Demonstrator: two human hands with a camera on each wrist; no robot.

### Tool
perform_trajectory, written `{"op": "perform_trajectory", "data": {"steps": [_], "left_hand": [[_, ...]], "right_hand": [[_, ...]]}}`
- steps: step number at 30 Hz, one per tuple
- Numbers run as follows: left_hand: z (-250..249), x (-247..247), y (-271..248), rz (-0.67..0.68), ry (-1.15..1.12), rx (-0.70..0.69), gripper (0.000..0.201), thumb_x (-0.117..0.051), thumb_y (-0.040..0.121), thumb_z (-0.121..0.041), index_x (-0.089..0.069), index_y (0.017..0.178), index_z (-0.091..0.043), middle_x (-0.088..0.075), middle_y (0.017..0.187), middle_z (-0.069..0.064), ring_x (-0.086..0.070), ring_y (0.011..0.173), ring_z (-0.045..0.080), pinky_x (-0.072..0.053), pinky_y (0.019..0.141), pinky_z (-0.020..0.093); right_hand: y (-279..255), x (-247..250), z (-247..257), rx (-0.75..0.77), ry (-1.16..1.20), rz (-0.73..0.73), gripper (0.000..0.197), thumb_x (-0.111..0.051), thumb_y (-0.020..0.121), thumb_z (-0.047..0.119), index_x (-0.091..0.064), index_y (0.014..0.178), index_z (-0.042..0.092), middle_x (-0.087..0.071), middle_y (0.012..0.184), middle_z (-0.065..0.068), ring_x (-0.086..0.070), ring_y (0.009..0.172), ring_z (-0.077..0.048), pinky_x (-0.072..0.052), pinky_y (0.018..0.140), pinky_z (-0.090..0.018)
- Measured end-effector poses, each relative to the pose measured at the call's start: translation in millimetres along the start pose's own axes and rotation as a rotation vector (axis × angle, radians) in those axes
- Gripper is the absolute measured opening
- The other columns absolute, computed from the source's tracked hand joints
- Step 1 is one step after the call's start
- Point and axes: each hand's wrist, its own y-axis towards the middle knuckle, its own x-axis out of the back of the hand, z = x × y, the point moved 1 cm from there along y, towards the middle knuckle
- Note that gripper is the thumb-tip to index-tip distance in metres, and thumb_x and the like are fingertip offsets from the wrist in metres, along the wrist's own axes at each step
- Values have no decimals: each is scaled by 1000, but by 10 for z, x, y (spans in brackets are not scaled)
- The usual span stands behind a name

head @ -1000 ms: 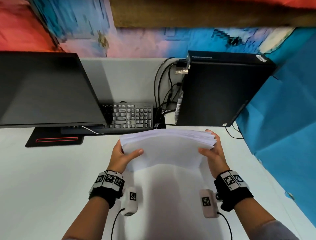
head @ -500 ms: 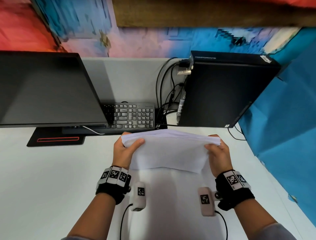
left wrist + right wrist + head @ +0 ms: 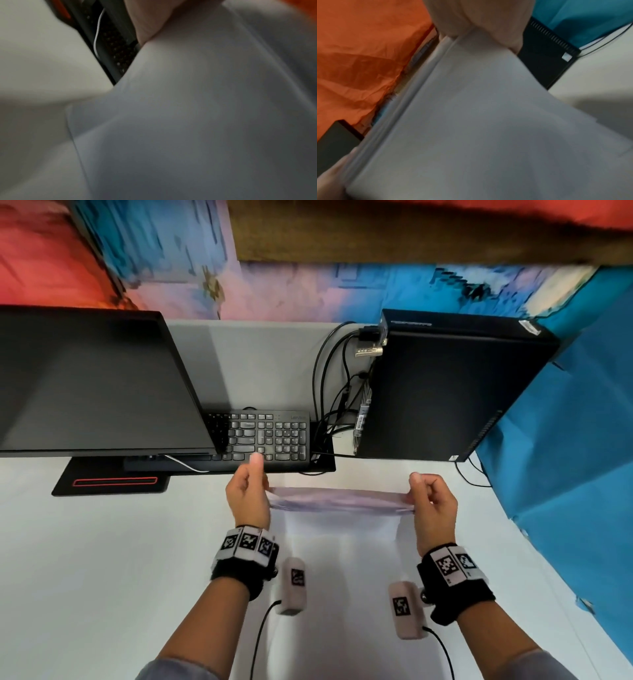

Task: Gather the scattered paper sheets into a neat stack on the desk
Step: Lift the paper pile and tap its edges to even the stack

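A stack of white paper sheets (image 3: 339, 501) stands almost upright over the white desk (image 3: 102, 577), so the head view shows mostly its top edge. My left hand (image 3: 248, 494) grips the stack's left side, thumb up. My right hand (image 3: 433, 501) grips its right side. In the left wrist view the paper sheets (image 3: 197, 115) fill most of the frame below my left hand's thumb (image 3: 147, 20). The right wrist view, blurred, shows the paper sheets (image 3: 479, 121) with layered edges on the left, held under my right hand's fingers (image 3: 479, 17).
A black keyboard (image 3: 267, 436) lies just behind the hands. A dark monitor (image 3: 92, 385) stands at the left on a black base (image 3: 113, 482). A black computer tower (image 3: 445, 392) with cables (image 3: 329, 392) stands at the right. Blue cloth (image 3: 565, 474) borders the desk's right side.
The stack went from lying tilted between my hands to standing nearly on edge. Both hands turned upward and shifted slightly right and away from me, still holding the sides.
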Motion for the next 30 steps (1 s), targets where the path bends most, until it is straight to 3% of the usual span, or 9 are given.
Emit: {"op": "perform_trajectory", "data": {"steps": [3,8,11,15,18,22,24,26,30], "left_hand": [[-60,-159,-13,-264,36,78,58,-38,97,-44,-32,48,-12,-30,50,6,-27,39,6,-27,42,16],[-172,-245,69,-398,8,142,58,-33,95,-49,-27,47,-16,-29,49,6,-27,49,20,-26,53,30],[-258,-233,207,-486,58,233,60,-31,92,-54,-32,46,-15,-37,50,7,-36,56,26,-33,60,33],[-357,-216,385,-517,130,283,64,-26,91,-57,-36,44,-14,-44,52,7,-41,61,30,-39,67,38],[-456,-289,351,-461,190,226,65,-24,93,-56,-34,44,-14,-41,51,7,-37,57,31,-34,63,35],[-604,-470,205,-386,173,134,65,-29,95,-54,-33,46,-12,-40,48,4,-36,52,25,-31,59,32],[-669,-540,124,-327,127,54,63,-31,95,-52,-29,41,-19,-34,43,-2,-31,50,24,-29,58,33],[-739,-618,20,-204,84,-50,61,-32,96,-49,-24,41,-22,-26,41,-7,-25,48,20,-24,55,32],[-923,-627,-129,204,-35,-267,47,-38,87,-52,-37,56,-16,-33,53,-4,-32,50,12,-29,52,26]], "right_hand": [[2,-159,5,-51,-35,-179,47,-43,96,38,-51,55,16,-44,53,1,-42,57,-17,-36,61,-29],[66,-181,151,-93,104,-240,50,-39,93,44,-53,55,16,-32,37,12,-30,44,-11,-25,50,-22],[47,-121,321,66,42,-7,30,-47,86,35,-56,66,15,-41,45,11,-34,45,-7,-29,46,-23],[-40,-65,445,602,-852,472,37,-53,77,57,-64,91,24,-62,72,10,-56,65,-9,-44,67,-32],[-153,-196,506,745,-1253,577,44,-51,69,61,-65,94,28,-67,76,13,-64,67,-11,-48,69,-33],[-230,-423,569,733,-1273,645,35,-74,60,37,-64,89,22,-70,67,6,-68,58,-20,-49,57,-30],[-241,-527,655,676,-1210,667,32,-73,68,31,-64,95,19,-73,75,0,-68,66,-28,-50,61,-33],[-252,-617,732,653,-1154,645,24,-69,75,30,-66,96,19,-74,80,-2,-67,71,-31,-47,61,-33],[-209,-565,817,681,-1020,433,10,-70,62,27,-64,64,19,-62,49,2,-58,43,-27,-32,45,-23]]}}
